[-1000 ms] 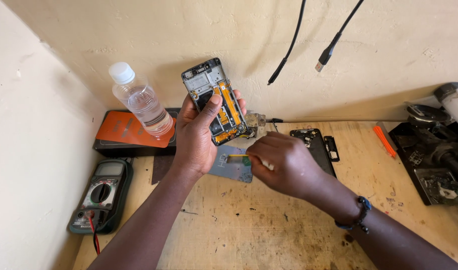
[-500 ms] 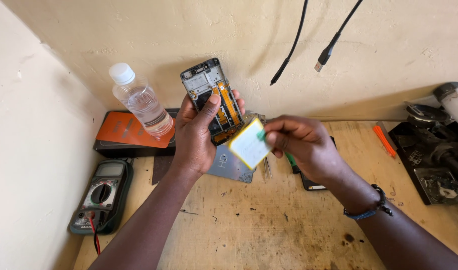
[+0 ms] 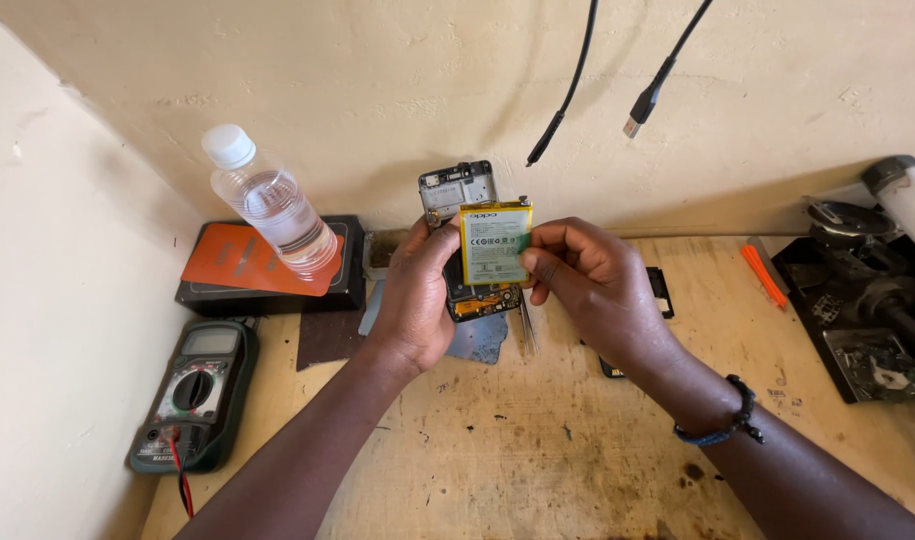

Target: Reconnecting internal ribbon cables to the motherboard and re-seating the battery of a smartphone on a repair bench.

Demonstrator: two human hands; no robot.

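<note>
Since the earlier frame, the right hand has carried the battery up onto the opened phone at frame centre. Its fingers pinch the battery's edge; the left hand grips the phone.

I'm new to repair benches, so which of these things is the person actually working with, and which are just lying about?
In hand:
left hand holds the opened phone
right hand holds the battery against it

Lying about:
bottle
meter
orange tool
hanging cables

A stained wooden workbench stands in a corner of cream plaster walls, daylit.
</note>
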